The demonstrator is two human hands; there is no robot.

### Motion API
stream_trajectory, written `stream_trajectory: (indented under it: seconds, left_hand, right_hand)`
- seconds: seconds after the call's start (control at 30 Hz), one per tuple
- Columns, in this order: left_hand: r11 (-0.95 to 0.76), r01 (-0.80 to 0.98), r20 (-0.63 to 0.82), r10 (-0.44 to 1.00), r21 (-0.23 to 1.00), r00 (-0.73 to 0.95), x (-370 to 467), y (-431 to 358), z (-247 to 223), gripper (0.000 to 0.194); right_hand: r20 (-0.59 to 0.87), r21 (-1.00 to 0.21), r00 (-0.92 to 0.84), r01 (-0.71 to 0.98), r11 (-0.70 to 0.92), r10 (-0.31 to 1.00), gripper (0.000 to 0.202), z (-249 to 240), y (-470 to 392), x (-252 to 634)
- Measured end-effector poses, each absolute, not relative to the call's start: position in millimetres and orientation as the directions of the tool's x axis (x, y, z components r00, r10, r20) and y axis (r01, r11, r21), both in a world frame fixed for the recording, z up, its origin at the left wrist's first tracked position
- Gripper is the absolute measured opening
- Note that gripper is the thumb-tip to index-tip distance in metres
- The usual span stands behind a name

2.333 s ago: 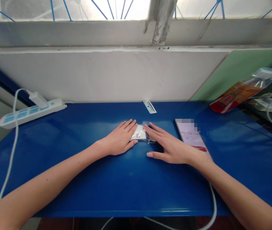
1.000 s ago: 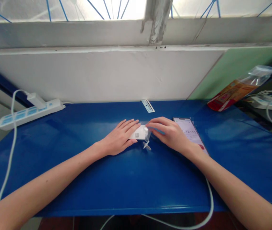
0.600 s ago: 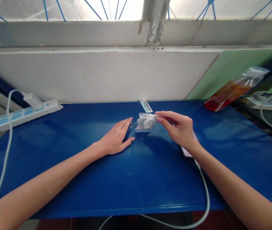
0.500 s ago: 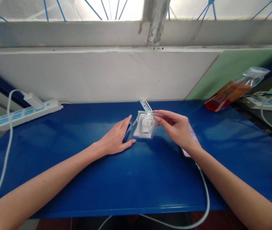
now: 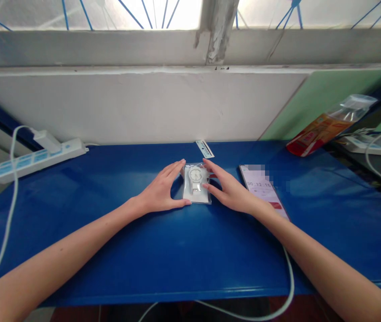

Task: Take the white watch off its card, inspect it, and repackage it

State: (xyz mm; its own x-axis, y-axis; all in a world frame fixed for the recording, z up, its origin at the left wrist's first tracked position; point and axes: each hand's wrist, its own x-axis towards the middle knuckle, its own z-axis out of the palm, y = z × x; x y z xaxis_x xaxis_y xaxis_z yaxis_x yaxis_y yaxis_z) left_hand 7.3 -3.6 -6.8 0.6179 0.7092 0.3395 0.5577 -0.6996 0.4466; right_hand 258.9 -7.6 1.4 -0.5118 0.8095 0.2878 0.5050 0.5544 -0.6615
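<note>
A white wristwatch [image 5: 196, 175] lies in a clear plastic bag [image 5: 203, 197] on the blue table, its dial facing up. On the bag's left side, my left hand [image 5: 163, 188] rests on the tabletop with thumb and fingers apart, the tips at the bag's edge. My right hand [image 5: 228, 187] is at the opposite side, fingers spread, with its fingertips touching or just over the bag's right edge. Neither hand grips anything. Just behind the bag, a small white printed card [image 5: 205, 149] lies flat near the wall.
Right of my right hand lies a phone [image 5: 260, 185] with its screen lit, partly under my forearm; a white cable [image 5: 290, 273] runs from it. A power strip [image 5: 39, 159] sits at the left. At the right back, a tilted bottle [image 5: 327, 125] with a red-orange label leans.
My right hand has lowered the bagged watch onto the table between my hands and let go of it. Its fingers have spread. More of the phone shows; my left hand has barely moved.
</note>
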Motion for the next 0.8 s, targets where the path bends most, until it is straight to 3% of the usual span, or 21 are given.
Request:
stream_trajectory:
  seconds: [0.17, 0.3, 0.5, 0.8]
  left_hand:
    - [-0.674, 0.596, 0.300, 0.733, 0.437, 0.610, 8, -4, -10, 0.104]
    - [-0.678, 0.612, 0.306, 0.733, 0.407, 0.608, 10, -6, -8, 0.103]
    - [-0.706, 0.611, 0.336, 0.708, 0.358, 0.621, 10, -10, -3, 0.104]
    - [-0.677, 0.688, 0.327, 0.733, 0.264, 0.596, 12, -14, 1, 0.089]
  right_hand:
    - [0.222, -0.408, -0.566, 0.686, 0.603, 0.794, 0.068, -1, -9, 259]
    - [0.230, -0.299, -0.627, 0.683, 0.667, 0.745, 0.070, 4, -10, 261]
    - [0.123, -0.308, -0.699, 0.648, 0.697, 0.704, 0.105, 7, -11, 264]
    - [0.083, -0.329, -0.677, 0.675, 0.661, 0.732, 0.105, 11, -13, 261]
